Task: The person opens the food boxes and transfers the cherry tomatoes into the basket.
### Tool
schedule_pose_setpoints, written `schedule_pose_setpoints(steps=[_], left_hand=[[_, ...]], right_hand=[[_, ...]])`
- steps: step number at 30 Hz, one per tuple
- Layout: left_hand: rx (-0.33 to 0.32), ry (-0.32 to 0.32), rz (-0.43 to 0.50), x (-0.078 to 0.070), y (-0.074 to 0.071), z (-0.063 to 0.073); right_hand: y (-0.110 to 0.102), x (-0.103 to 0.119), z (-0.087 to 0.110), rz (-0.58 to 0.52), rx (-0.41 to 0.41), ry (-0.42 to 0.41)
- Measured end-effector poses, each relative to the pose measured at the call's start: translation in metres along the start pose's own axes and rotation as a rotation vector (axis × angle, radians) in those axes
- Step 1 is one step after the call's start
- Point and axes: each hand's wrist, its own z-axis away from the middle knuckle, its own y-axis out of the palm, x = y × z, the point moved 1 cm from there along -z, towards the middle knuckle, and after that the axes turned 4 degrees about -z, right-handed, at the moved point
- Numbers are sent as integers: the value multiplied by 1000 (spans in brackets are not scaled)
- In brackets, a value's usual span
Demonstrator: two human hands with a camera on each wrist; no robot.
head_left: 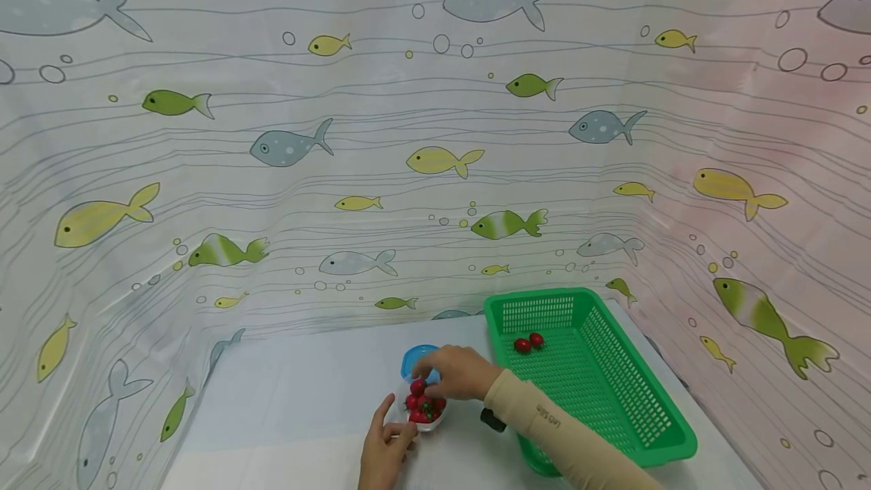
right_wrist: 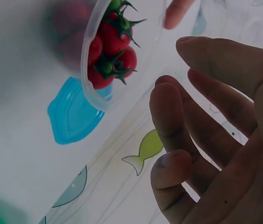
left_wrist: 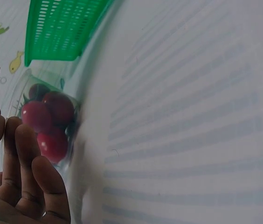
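Note:
A clear plastic container (head_left: 435,425) filled with red cherry tomatoes (head_left: 426,404) stands on the white table. My left hand (head_left: 386,445) is at its near left side, thumb and fingertips pinching the rim in the left wrist view. Over the container's mouth hovers my right hand (right_wrist: 211,121), fingers loosely bent and apart, with nothing between them. Green stems show on several tomatoes (right_wrist: 115,39) in the right wrist view. Behind the container lies a blue lid (right_wrist: 75,112), partly covered by the right hand in the head view.
To the right is a large green basket (head_left: 656,392) with two cherry tomatoes (head_left: 529,342) in its far left corner. The right forearm crosses its near left edge. A white curtain (head_left: 435,112) printed with fish surrounds the table (head_left: 286,399) at the back and sides.

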Motion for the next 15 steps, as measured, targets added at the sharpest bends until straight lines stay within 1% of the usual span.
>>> schedule_pose_setpoints(steps=[9, 15], left_hand=[[-9, 1, -4, -2, 0, 1], [-14, -2, -18, -2, 1, 0]], right_hand=[[12, 3, -2, 84, 48, 13], [22, 1, -4, 112, 68, -7]])
